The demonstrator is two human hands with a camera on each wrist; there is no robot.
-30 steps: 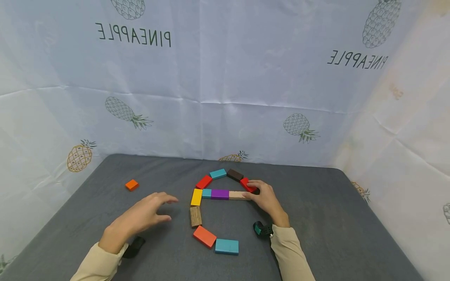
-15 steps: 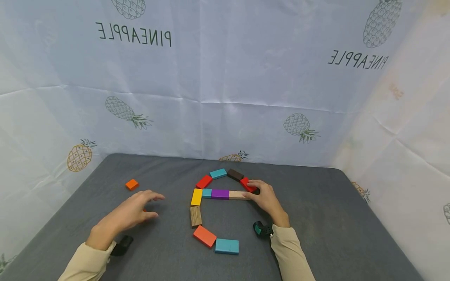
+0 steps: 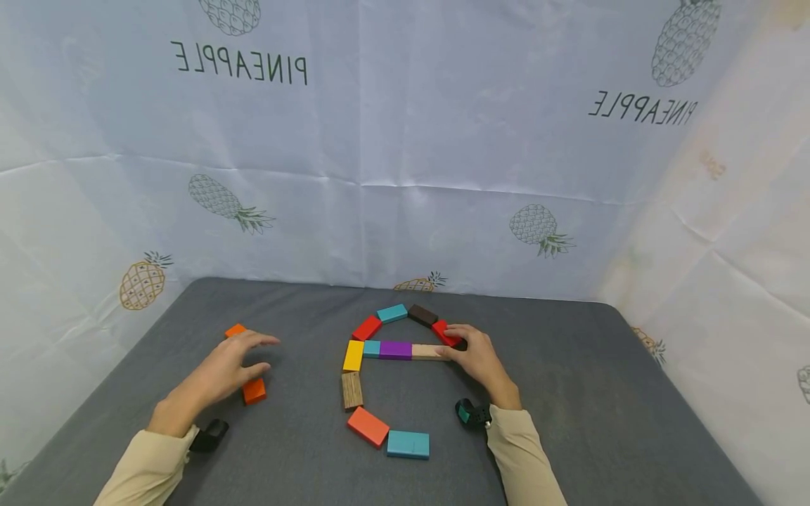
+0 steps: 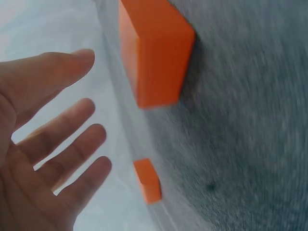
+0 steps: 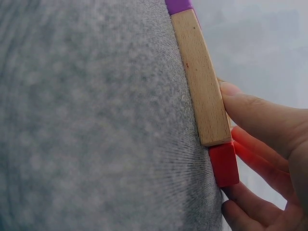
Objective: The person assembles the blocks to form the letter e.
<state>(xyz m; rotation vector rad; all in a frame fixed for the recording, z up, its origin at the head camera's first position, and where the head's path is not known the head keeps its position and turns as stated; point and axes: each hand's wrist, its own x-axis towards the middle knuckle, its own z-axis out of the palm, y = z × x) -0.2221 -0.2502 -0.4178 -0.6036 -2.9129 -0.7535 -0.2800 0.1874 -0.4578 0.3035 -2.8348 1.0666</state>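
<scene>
In the head view my left hand [image 3: 215, 372] hovers at the table's left with thumb and fingers spread, holding nothing. It partly covers two orange blocks: the near one [image 3: 254, 391] under the thumb, the far one [image 3: 235, 329] beyond the fingers. The left wrist view shows a large orange block [image 4: 161, 53] beside the thumb, apart from it. My right hand [image 3: 479, 358] rests on the row of blocks. Its thumb touches the plain wooden block [image 5: 202, 82], and its fingers lie at the red block [image 5: 224, 164], which meets the wooden block's end.
A curve of flat blocks runs round the middle: a dark brown block [image 3: 422, 315], a blue block [image 3: 392, 313], a yellow block [image 3: 354, 356], a striped brown block [image 3: 351, 391], a coral block [image 3: 368, 426]. A purple block [image 3: 395, 350] lies in the crossing row. A printed curtain [image 3: 405, 140] hangs behind.
My left hand has moved left, away from the curve of blocks to the orange blocks, and the near orange block has come into sight. My right hand has stayed in place.
</scene>
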